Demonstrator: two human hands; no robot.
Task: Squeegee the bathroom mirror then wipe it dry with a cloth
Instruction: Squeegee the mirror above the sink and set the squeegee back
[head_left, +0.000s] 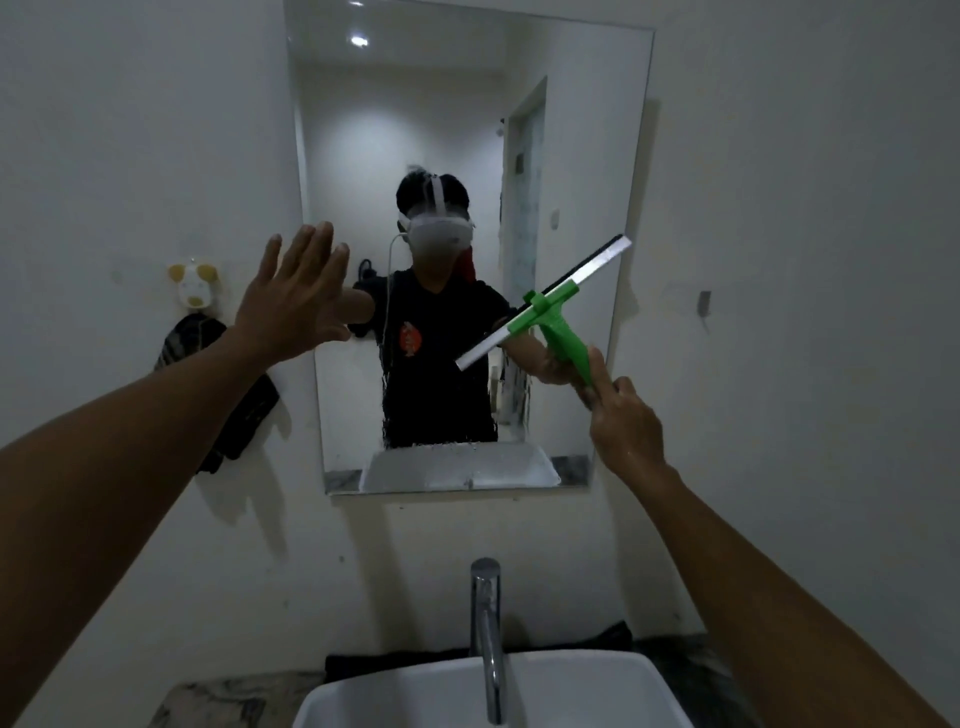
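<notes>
Squeegeeing is step 1 of 2: the right hand (626, 421) grips the squeegee (550, 306) against the mirror (415, 130), left hand (296, 296) spread empty, and next probably a steady downward pull.

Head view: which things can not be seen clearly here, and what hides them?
- Squeegee handle end: covered by the right hand.
- Squeegee blade contact with the mirror: cannot tell from this angle.
- Sink: front cut off by the bottom edge.
- Dark cloth on the wall: partly behind the left hand's forearm.
</notes>
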